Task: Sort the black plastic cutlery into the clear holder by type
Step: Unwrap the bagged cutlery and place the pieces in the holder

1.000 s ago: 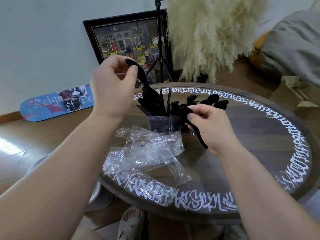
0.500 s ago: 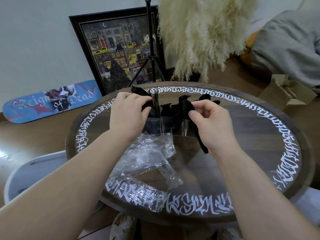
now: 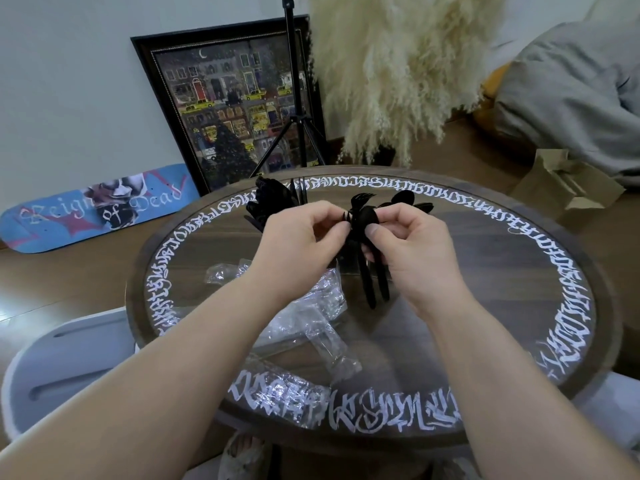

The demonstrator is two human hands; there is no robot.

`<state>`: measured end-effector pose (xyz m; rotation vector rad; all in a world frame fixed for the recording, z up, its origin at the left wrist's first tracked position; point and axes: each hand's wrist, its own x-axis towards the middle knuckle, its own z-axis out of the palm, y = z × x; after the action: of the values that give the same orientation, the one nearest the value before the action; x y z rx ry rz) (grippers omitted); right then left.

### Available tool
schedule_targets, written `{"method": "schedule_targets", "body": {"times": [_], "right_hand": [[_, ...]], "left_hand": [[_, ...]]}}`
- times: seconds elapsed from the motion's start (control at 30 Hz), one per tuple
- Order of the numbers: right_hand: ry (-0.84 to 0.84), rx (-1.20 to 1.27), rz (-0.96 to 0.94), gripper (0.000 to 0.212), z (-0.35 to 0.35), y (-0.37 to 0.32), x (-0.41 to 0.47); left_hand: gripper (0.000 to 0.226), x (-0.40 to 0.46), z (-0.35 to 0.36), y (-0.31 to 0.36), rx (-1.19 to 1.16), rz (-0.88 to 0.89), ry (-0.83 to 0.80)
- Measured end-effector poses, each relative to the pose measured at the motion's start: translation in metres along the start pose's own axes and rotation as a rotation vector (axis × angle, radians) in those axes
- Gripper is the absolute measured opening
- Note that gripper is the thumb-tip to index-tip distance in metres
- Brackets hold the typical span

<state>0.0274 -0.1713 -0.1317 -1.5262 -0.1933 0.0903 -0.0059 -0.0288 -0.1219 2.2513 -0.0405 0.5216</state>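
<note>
My right hand grips a small bundle of black plastic cutlery, handles pointing down toward me, a spoon bowl at the top. My left hand meets it from the left, its fingertips pinching at the top of the same bundle. Behind both hands stands the clear holder, mostly hidden. Black knives stick up from its left part, forks from the middle and spoons from the right.
Crumpled clear plastic wrapping lies on the round lettered table in front of the holder. A tripod, framed picture, skateboard deck and pampas grass stand behind. A cardboard box sits right.
My left hand put its knife down into the holder's left part, then moved right to the bundle in my right hand. My right hand lifted slightly.
</note>
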Motion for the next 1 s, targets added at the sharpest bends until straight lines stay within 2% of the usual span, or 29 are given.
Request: {"method": "schedule_targets", "body": {"times": [0.07,0.17,0.27,0.43,0.67,0.77,0.9,1.0], "right_hand": [[0.038,0.023,0.016,0.023,0.001,0.000,0.000],[0.146,-0.034,-0.009,0.019,-0.003,0.000,0.002],[0.194,-0.067,-0.051,0.020,-0.008,-0.002,0.003],[0.237,-0.069,-0.090,0.024,-0.016,-0.001,0.006],[0.344,-0.132,-0.182,0.028,-0.034,-0.001,0.008],[0.427,-0.095,-0.226,0.025,-0.040,-0.005,0.009],[0.521,-0.084,-0.357,0.023,-0.047,-0.015,0.006],[0.614,-0.081,-0.493,0.023,-0.051,-0.025,0.002]], "left_hand": [[0.008,0.008,-0.010,0.001,0.049,0.020,0.111],[0.009,0.034,-0.037,0.001,0.049,0.063,0.370],[0.015,0.055,-0.052,0.004,0.134,0.095,0.448],[0.018,0.061,-0.033,-0.007,0.410,0.134,0.307],[0.031,0.059,-0.007,-0.022,0.740,0.052,-0.068],[0.036,0.059,-0.006,-0.020,0.703,-0.009,-0.195],[0.041,0.053,-0.005,-0.018,0.661,0.032,-0.156],[0.052,0.047,-0.005,-0.017,0.715,0.079,-0.212]]}}
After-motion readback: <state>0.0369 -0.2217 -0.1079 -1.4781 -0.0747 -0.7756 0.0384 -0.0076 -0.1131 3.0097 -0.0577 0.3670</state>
